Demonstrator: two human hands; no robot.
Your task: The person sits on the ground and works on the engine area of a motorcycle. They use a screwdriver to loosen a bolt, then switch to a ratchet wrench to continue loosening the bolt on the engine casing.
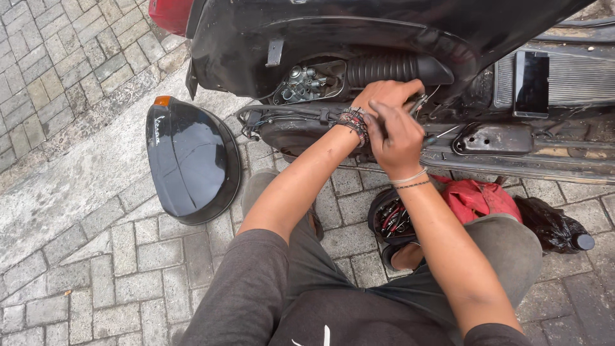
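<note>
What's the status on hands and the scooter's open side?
Left hand and right hand both closed on thin cables at scooter's open engine bay. Removed black side panel on paving, left. Red rag by knee.

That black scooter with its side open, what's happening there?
A person crouches on the paving beside the scooter. Both hands work at its exposed engine bay: the left hand grips near the cables, the right hand holds a thin tool. The removed side panel lies on the ground.
</note>
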